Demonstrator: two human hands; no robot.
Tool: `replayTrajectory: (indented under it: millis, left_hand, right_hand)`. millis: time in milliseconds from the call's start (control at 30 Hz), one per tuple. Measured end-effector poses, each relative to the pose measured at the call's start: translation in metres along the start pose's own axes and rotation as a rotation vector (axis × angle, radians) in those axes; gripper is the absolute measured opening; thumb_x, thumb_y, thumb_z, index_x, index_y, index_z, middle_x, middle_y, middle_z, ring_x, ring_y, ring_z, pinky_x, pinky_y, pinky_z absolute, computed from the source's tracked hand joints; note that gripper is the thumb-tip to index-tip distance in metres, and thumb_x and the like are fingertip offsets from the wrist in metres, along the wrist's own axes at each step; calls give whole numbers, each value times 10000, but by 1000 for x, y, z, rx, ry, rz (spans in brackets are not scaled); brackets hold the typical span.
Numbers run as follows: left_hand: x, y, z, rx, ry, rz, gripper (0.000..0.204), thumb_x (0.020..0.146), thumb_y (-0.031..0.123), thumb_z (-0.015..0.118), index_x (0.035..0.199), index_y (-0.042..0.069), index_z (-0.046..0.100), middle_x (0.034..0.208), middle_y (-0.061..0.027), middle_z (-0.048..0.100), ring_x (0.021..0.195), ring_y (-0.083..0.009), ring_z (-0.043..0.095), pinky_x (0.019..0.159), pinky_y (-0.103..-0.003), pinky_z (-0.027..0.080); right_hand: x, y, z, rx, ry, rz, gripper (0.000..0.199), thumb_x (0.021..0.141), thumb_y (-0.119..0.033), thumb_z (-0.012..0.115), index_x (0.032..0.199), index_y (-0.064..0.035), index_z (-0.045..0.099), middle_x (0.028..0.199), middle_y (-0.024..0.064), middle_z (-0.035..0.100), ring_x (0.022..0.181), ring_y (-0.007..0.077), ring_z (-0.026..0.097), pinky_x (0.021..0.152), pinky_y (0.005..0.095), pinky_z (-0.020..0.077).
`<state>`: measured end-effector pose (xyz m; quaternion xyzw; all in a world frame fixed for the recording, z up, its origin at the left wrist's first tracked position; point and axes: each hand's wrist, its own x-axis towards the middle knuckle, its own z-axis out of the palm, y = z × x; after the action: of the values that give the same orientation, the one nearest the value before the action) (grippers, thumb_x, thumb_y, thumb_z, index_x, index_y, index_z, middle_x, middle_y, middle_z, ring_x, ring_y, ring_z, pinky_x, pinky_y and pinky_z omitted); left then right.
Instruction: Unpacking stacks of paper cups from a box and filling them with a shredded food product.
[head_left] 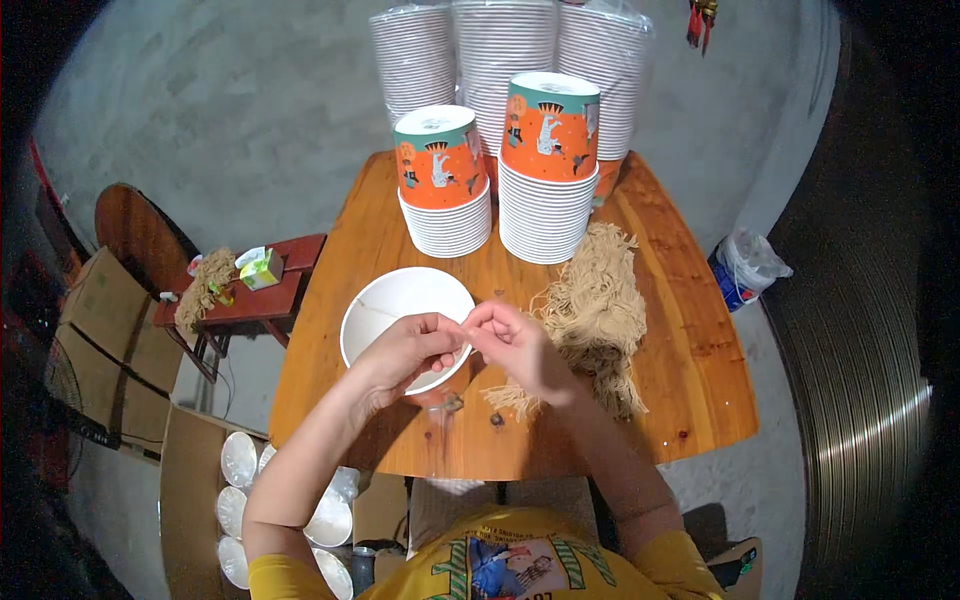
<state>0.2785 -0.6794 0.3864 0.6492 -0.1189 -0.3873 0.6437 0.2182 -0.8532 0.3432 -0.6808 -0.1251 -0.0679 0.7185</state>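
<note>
A white paper bowl (377,298) stands upright on the wooden table, and a thin, strand-like line runs across its inside. Over its right rim, my left hand (410,352) and my right hand (517,345) meet with fingertips pinched closed. Whatever lies between the fingertips is too fine to make out. Just right of my right hand lies a heap of tan, fringed strings (600,310), some loose ends spreading toward the front. Behind the bowl are two upside-down stacks of orange and green paper bowls, a shorter stack (440,180) and a taller stack (548,160).
Tall plastic-wrapped bowl stacks (508,60) line the table's far edge. At left, a red bench (290,265) bears more tan strings (208,285) and a tissue box (262,268). A carton of wrapped bowls (235,510) sits lower left. A bucket (742,270) stands right.
</note>
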Motion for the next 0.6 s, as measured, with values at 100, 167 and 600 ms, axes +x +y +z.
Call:
replayTrajectory:
  millis: [100,167,600]
  left_hand:
    - [2,-1,2,38,-16,27,108,882,97,581,942,9,565,790,0,565,653,-49,499,556,-178,405]
    - [5,-5,0,78,-22,36,121,885,115,580,945,11,565,787,5,559,648,-47,489,551,-179,398]
    - [9,-5,-2,149,-208,64,150,909,164,595,991,38,599,818,20,587,667,-43,513,601,-172,428]
  right_hand:
    - [3,-25,-11,42,-103,125,104,926,-140,551,989,-58,539,749,-52,533,625,21,456,531,169,360]
    - [6,-34,-13,32,-149,203,123,929,-155,549,1008,-63,531,752,-54,532,619,24,454,529,169,360]
    - [19,-32,-16,-337,-45,-55,98,907,-93,539,969,-27,577,784,-21,544,629,31,442,545,191,368]
